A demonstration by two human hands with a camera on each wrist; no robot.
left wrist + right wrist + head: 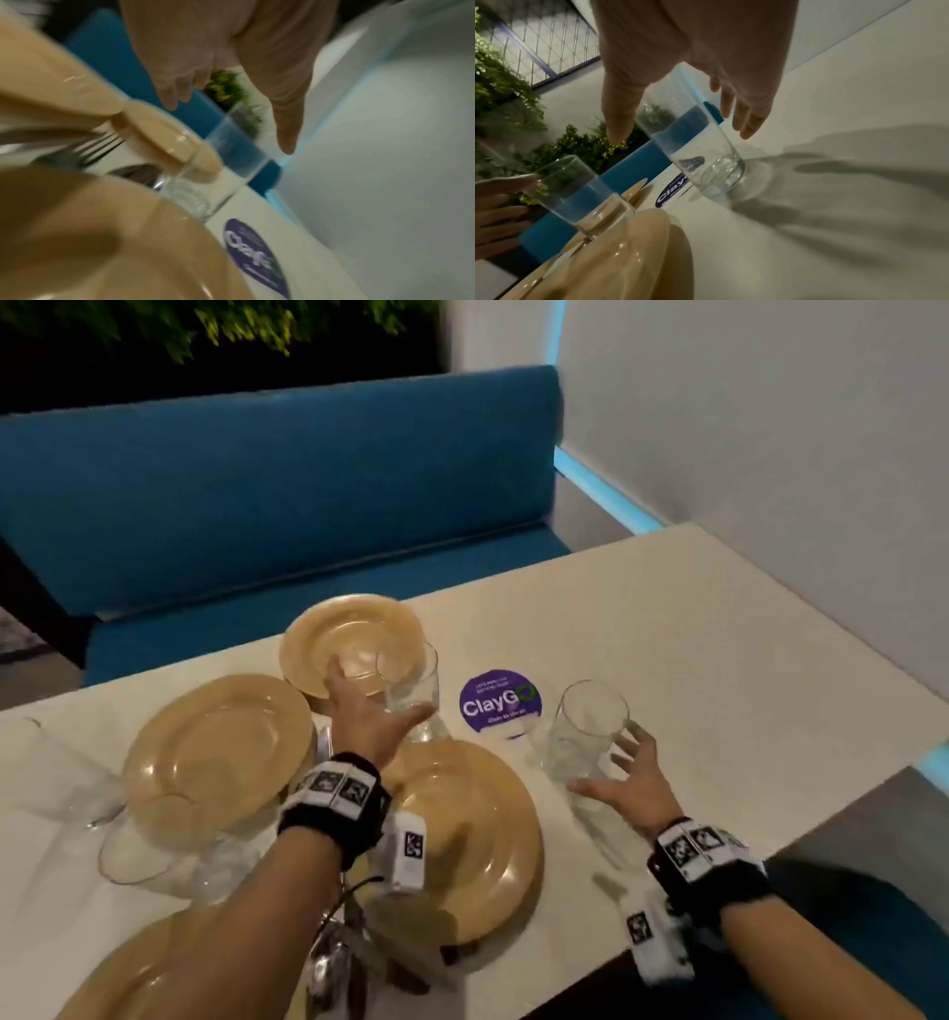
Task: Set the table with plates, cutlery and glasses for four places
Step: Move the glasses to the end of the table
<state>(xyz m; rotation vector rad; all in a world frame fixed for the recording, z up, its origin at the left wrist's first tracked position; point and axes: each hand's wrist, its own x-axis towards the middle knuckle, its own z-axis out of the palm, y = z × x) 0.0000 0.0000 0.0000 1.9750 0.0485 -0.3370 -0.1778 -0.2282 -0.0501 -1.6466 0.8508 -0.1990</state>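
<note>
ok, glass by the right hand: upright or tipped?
Upright: the glass stands base down on the table, mouth up, empty.

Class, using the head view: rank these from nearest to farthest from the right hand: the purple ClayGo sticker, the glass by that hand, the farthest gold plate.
From the right hand:
1. Glass, standing right at its fingers.
2. ClayGo sticker, left of that glass, mid-table.
3. Farthest gold plate, beyond the sticker, toward the blue bench.

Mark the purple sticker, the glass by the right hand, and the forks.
purple sticker [500, 701], head view, centre of its printed face
glass [700, 142], right wrist view, middle of its clear wall
forks [100, 146], left wrist view, the tines
</note>
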